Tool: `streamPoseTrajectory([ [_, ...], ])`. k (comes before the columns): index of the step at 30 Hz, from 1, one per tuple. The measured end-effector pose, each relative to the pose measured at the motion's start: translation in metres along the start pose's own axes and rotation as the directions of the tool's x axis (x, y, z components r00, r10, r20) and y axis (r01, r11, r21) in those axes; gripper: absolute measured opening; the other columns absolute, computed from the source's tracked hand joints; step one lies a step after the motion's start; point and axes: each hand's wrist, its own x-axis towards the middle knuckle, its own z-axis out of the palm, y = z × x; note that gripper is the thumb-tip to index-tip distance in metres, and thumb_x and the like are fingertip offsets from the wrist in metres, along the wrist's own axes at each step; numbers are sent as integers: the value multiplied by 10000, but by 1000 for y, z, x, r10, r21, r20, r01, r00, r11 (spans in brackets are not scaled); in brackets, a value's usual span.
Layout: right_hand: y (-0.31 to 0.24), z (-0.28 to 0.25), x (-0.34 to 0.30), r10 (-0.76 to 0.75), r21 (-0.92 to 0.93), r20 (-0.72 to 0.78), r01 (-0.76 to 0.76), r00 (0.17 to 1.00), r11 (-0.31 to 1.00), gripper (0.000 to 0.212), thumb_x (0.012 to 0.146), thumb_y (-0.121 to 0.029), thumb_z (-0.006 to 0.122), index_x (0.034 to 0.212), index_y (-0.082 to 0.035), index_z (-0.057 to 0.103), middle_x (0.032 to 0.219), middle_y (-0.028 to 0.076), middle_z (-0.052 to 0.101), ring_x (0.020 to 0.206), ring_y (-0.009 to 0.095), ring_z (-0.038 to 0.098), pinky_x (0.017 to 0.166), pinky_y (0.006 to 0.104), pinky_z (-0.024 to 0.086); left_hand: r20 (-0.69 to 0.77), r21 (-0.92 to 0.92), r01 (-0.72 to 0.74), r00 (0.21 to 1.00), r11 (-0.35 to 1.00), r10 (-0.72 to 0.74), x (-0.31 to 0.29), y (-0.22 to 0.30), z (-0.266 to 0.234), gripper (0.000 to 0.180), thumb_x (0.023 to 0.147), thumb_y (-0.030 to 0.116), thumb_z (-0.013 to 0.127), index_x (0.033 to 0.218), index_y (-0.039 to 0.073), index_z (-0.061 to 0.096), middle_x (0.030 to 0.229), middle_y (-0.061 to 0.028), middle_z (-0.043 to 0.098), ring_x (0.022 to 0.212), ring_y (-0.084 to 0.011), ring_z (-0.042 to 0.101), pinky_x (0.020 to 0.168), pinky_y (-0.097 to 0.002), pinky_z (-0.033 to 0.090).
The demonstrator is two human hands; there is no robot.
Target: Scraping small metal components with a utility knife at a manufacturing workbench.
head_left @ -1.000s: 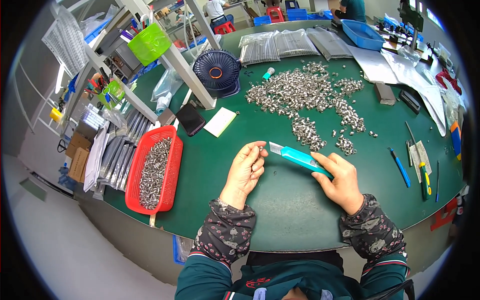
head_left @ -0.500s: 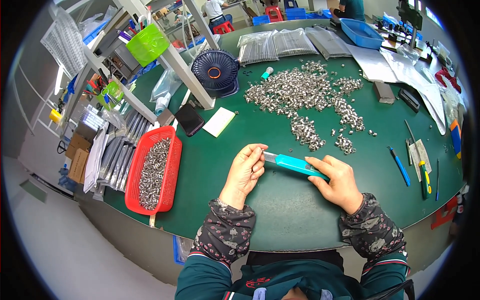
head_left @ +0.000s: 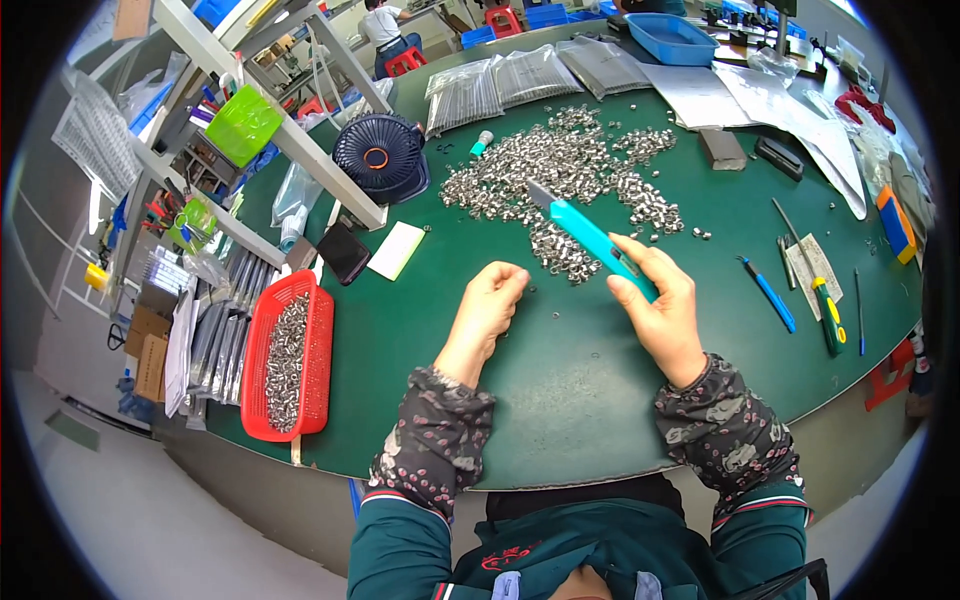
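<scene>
My right hand [head_left: 662, 312] is closed round the handle of a teal utility knife [head_left: 588, 236]. The knife is tilted, with its blade out, pointing up and left over the near part of a large pile of small shiny metal rings [head_left: 540, 160]. My left hand [head_left: 490, 305] is curled with its fingertips pressed together, apart from the blade; anything inside the fingers is hidden. A single ring [head_left: 556, 315] lies on the green table [head_left: 560, 420] between my hands. At the left, a red plastic basket [head_left: 319, 360] holds more metal rings [head_left: 285, 365].
A dark desk fan [head_left: 378, 158], a phone [head_left: 345, 252] and a pale notepad [head_left: 397, 250] lie left of the pile. At right are a blue-handled tool [head_left: 768, 295] and a yellow-green screwdriver [head_left: 828, 315]. Bagged tubes [head_left: 535, 78] and a blue tray [head_left: 668, 40] stand at the back.
The knife blade has come away from my left fingertips and swung up toward the pile. My left hand stays closed. The whole view has shifted a little.
</scene>
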Motion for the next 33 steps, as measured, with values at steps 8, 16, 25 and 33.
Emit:
streamPoseTrajectory([
  [8, 1, 4, -1, -55, 15, -12, 55, 998, 998, 341, 691, -68, 639, 1025, -59, 572, 703, 88, 513, 623, 199, 500, 591, 282, 413, -51, 784, -197, 925, 589, 376, 32, -7, 30, 200, 683, 207, 659, 781, 55, 574, 635, -72, 577, 611, -202, 580, 568, -340, 444],
  [16, 2, 4, -2, -67, -2, 4, 67, 998, 998, 342, 691, -82, 640, 1026, -68, 572, 676, 88, 496, 590, 206, 491, 555, 292, 406, 37, -237, -27, 999, 971, 36, 7, 8, 11, 88, 826, 127, 542, 828, 48, 504, 673, -21, 505, 434, -16, 328, 326, -143, 197],
  [25, -2, 10, -11, 15, -94, 233, 8, 972, 996, 345, 687, -122, 632, 1026, -87, 578, 668, 95, 494, 579, 233, 504, 533, 313, 402, 30, -662, -63, 993, 747, 110, -21, -24, -40, 103, 853, 96, 491, 937, 47, 524, 799, -51, 534, 518, -51, 380, 350, -143, 253],
  [33, -1, 13, -13, 129, -165, 463, -57, 877, 985, 335, 705, -197, 613, 1027, -111, 574, 703, 103, 526, 619, 260, 528, 563, 345, 419, 56, -611, -108, 982, 785, 178, -15, -32, -54, 114, 851, 122, 508, 935, 48, 524, 765, -26, 502, 524, -43, 381, 358, -140, 253],
])
